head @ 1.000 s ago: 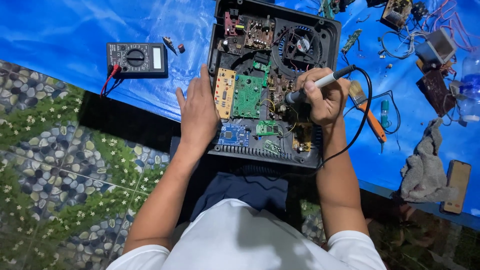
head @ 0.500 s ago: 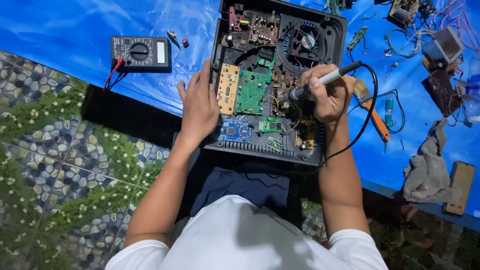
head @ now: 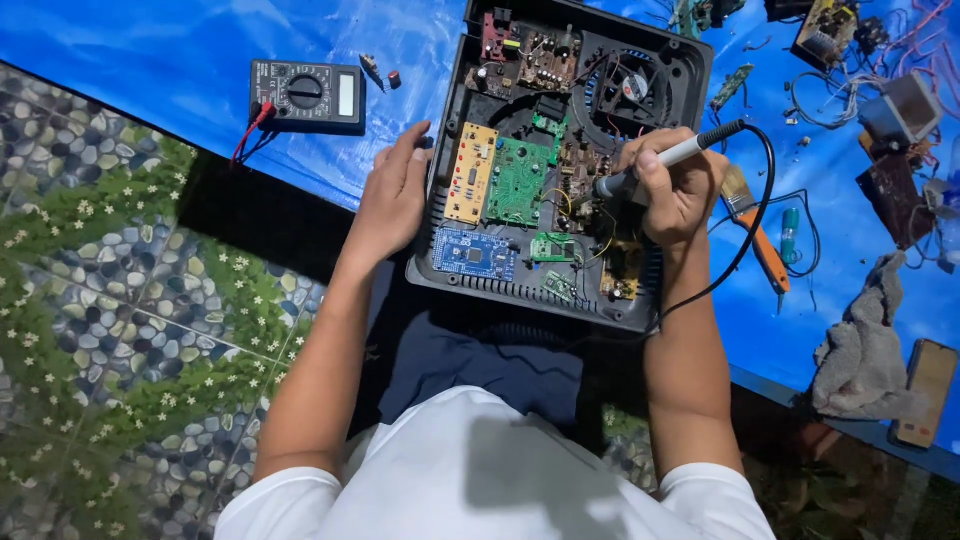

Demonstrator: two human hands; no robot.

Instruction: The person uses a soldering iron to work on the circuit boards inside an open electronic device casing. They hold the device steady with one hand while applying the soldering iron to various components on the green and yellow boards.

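- The right hand [head: 680,190] is closed in a fist-like grip around a soldering iron [head: 668,158], whose grey handle slants up toward 2 o'clock while the tip end points down toward 8 o'clock into the open casing.
- A black cord [head: 765,215] leaves the top of the iron, arcs out to 3 o'clock and curves back down past the right forearm.
- The left hand [head: 395,195] lies flat and open, fingers stretched toward 12 o'clock, resting against the left rim of the black open casing [head: 690,75]; it holds nothing.
- The casing sits in front of the person, tilted slightly, partly on the blue tarp [head: 150,60] and partly over the lap.
- Inside it, a green circuit board [head: 517,182] sits at the centre, with a yellowish board [head: 470,173] just beside it at 9 o'clock and a blue board [head: 475,253] at 7 o'clock.
- A round cooling fan [head: 630,85] sits at 1 o'clock in the casing, above the right hand.
- A black multimeter [head: 307,95] with red and black leads lies on the tarp, well apart from the left hand at 11 o'clock.
- At 3 o'clock from the right hand, an orange-handled brush [head: 760,245] lies on the tarp, near the cord.
- Further out at 4 o'clock lie a crumpled grey rag [head: 865,350] and, just beside it, a phone [head: 925,390].
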